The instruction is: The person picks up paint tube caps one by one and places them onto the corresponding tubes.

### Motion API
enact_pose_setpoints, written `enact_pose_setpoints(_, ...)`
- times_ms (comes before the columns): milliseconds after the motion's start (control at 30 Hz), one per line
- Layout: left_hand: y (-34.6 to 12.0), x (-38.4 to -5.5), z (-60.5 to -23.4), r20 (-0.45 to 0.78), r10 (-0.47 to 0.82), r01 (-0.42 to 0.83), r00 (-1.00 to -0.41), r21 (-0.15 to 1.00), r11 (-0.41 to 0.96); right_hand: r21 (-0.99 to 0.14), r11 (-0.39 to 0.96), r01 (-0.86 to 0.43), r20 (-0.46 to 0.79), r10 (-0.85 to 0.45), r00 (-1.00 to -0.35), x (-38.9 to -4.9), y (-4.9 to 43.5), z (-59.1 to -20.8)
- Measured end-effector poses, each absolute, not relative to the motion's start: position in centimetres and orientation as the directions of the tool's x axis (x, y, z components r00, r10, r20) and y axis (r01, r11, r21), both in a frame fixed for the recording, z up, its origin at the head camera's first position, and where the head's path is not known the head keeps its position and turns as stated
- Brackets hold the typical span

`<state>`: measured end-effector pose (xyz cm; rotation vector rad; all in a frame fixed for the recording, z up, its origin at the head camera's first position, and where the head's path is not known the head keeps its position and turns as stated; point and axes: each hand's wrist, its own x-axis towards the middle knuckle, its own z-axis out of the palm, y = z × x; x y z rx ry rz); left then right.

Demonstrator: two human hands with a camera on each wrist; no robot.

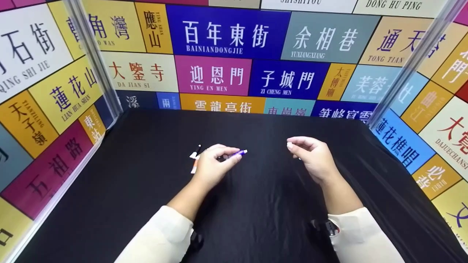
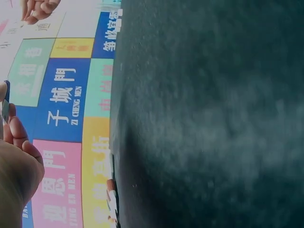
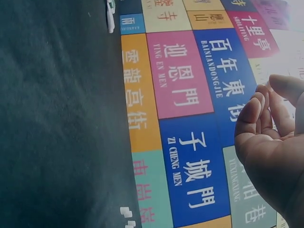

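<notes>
My left hand (image 1: 215,162) pinches a slim purple pen-shaped stick (image 1: 239,152) between thumb and fingers. Its pale tip points right, toward the other hand. In the left wrist view only the dark blue end of the stick shows, at the left edge. Level with it on the right, my right hand (image 1: 310,155) is raised with thumb and fingertips together. A small white piece (image 1: 289,145) shows at the thumb tip, pinched there; the right wrist view shows that spot washed out by glare.
Beyond my left hand lie slim white and orange sticks (image 1: 194,166), partly hidden by it. Small white pieces (image 3: 125,212) lie on the black cloth (image 1: 256,204) near its far edge, mostly behind my right hand in the head view. Printed panels (image 1: 226,29) wall the table on three sides.
</notes>
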<state>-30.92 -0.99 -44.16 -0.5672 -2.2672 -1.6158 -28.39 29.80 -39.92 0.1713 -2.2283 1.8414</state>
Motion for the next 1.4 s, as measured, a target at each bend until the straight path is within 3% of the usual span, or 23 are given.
enact_pose_setpoints(633, 1.0, -29.4, -43.7, 0.502, 0.159, 0.524, -0.85, 0.839, 0.147, -0.928, 0.203, -0.311, 0.32, 0.008, -0.948, -26.7, 28.0, -39.0)
enact_pose_setpoints(1400, 1.3, -27.6, -42.9, 0.526, 0.232, 0.565, -0.818, 0.81, 0.155, -0.854, 0.327, -0.404, 0.369, -0.164, -0.915, -24.8, 26.0, -38.7)
